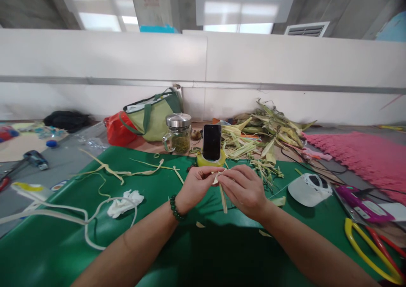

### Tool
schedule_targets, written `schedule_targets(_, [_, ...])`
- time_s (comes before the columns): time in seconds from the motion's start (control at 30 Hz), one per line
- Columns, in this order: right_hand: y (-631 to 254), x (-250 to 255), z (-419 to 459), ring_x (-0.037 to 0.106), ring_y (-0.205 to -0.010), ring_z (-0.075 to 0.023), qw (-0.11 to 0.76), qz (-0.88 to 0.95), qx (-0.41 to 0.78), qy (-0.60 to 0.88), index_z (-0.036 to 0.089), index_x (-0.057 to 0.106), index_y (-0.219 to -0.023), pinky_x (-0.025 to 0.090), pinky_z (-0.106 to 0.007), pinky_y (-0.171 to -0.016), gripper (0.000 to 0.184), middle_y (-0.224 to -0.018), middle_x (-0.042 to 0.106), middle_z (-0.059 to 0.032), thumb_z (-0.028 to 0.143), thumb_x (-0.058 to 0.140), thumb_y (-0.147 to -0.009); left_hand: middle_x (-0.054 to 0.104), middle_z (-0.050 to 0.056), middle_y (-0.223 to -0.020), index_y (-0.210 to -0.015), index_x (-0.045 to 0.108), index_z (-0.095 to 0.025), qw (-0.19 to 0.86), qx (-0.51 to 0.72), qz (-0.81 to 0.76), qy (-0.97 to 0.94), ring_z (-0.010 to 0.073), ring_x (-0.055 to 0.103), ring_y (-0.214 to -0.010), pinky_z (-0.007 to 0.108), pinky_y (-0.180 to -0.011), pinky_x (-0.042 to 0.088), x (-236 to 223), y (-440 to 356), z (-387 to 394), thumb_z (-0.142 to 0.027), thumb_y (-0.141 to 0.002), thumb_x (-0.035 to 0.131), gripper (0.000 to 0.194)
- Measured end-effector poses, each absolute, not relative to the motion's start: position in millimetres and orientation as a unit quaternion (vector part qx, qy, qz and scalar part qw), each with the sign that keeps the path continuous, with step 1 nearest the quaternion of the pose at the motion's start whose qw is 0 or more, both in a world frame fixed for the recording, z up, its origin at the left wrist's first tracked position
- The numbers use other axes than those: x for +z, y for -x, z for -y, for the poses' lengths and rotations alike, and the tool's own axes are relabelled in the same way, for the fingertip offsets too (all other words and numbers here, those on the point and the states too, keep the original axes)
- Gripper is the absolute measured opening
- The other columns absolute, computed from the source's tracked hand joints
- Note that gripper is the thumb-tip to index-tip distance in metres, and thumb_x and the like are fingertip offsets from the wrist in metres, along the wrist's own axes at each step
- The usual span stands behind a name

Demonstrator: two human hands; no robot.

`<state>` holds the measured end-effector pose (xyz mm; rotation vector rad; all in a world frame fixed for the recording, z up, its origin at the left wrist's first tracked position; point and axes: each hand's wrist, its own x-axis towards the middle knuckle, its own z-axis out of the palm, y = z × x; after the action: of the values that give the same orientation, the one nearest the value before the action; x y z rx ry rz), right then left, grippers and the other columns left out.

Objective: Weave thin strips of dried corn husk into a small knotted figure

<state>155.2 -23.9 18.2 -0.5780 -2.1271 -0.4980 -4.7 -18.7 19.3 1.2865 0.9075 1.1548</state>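
My left hand (197, 186) and my right hand (245, 189) meet over the green mat (152, 244), fingertips pinched together. Between them is a pale corn husk strip (223, 199), its tail hanging below the fingers. A small folded bit of husk shows at the fingertips; the rest is hidden by the fingers. Just behind the hands a phone (212, 142) stands upright, propped on a yellow roll (200, 160). Small husk scraps (200, 225) lie on the mat nearer to me.
Husk strips (111, 169), a crumpled tissue (126, 203) and white cord (85, 221) lie left. A glass jar mug (179, 138) and green bag (149, 120) stand behind. At right are piled husks (269, 124), a white container (309, 189), yellow-handled scissors (364, 249) and pink cloth (358, 151).
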Motion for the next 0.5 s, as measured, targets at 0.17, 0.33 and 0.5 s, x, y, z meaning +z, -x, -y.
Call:
schedule_targets(0.17, [-157.4,17.1,22.2,0.058,-0.082,-0.0201,0.41,0.859,-0.221,0.212,0.017,0.062,-0.1,0.052,-0.036,-0.072,0.018,-0.088,0.067,-0.0087,0.012,0.055,-0.084,0.074,0.007,-0.075,-0.086,0.076,-0.014,0.54,0.493,-0.381,-0.566,0.0138,0.06,-0.062,0.024,-0.06,0.049,21.3,6.2,19.4,-0.032,-0.069,0.07,0.025])
schedule_targets(0.33, [-158.9,17.7,20.9,0.059,-0.081,-0.0206,0.408,0.862,-0.226,0.199,0.014,0.06,-0.101,0.053,-0.036,-0.071,0.019,-0.087,0.067,-0.0097,0.01,0.058,-0.082,0.074,0.008,-0.079,-0.087,0.076,-0.014,0.541,0.483,-0.377,-0.577,0.0157,0.062,-0.068,0.024,-0.064,0.05,23.7,7.3,20.4,-0.03,-0.07,0.068,0.024])
schedule_targets(0.5, [-159.6,16.9,19.7,0.061,-0.082,-0.0201,0.405,0.866,-0.216,0.196,0.015,0.059,-0.103,0.053,-0.035,-0.07,0.021,-0.087,0.066,-0.0101,0.01,0.055,-0.084,0.074,0.008,-0.076,-0.087,0.076,-0.014,0.53,0.48,-0.37,-0.593,0.0154,0.061,-0.064,0.025,-0.062,0.049,22.9,8.8,19.3,-0.033,-0.07,0.069,0.027])
